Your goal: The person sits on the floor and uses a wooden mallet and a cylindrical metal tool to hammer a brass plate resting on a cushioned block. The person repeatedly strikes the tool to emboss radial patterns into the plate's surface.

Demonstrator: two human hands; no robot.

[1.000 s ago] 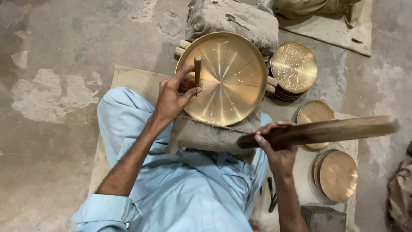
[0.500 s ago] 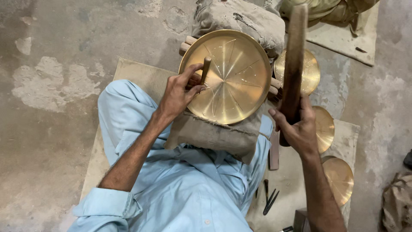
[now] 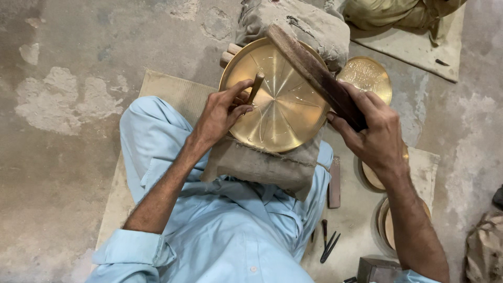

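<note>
Brass plate [image 3: 285, 107] centre frame, lying tilted on cloth pad [image 3: 262, 165] over lap. Left hand [image 3: 222, 112] closed round punch [image 3: 255, 87], tip on plate's left part. Right hand [image 3: 374, 133] closed round wooden bat [image 3: 314, 73], bat slanting across plate's right edge toward far sack [image 3: 309, 23]. Second plate [image 3: 367, 76] just right of first, engraved. More plates [image 3: 390, 222] stacked near right, partly under forearm. Small tools [image 3: 327, 243] on mat [image 3: 173, 91] near body. Concrete floor [image 3: 63, 63] all round.

wooden bat [image 3: 314, 73] over brass plate [image 3: 283, 112]; floor [image 3: 68, 157] open
</note>
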